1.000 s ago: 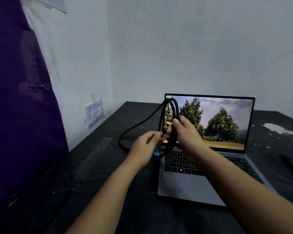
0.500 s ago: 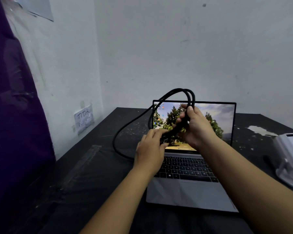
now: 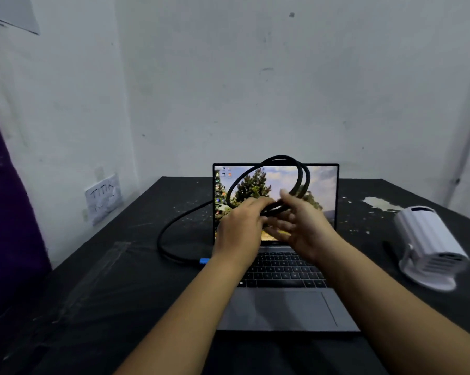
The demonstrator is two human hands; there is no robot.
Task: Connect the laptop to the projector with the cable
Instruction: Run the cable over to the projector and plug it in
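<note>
An open grey laptop (image 3: 288, 307) sits on the black table (image 3: 125, 293), its screen lit with a tree picture. A black cable (image 3: 279, 159) is coiled in loops in front of the screen. My left hand (image 3: 240, 228) grips the lower part of the coil. My right hand (image 3: 301, 223), blurred, has its fingers spread against the coil from the right. One strand of the cable runs down left across the table to a blue-tipped plug (image 3: 204, 261) at the laptop's left edge. A white projector (image 3: 431, 250) stands to the right of the laptop.
A white wall rises behind the table, and a paper label (image 3: 103, 198) is stuck on the left wall. Purple fabric (image 3: 6, 226) hangs at the far left. A white stain (image 3: 377, 203) marks the table near the projector.
The view has swung right, bringing the whole projector into sight. Both hands lifted the coil slightly and it has opened wider; my right hand's fingers have loosened and spread.
</note>
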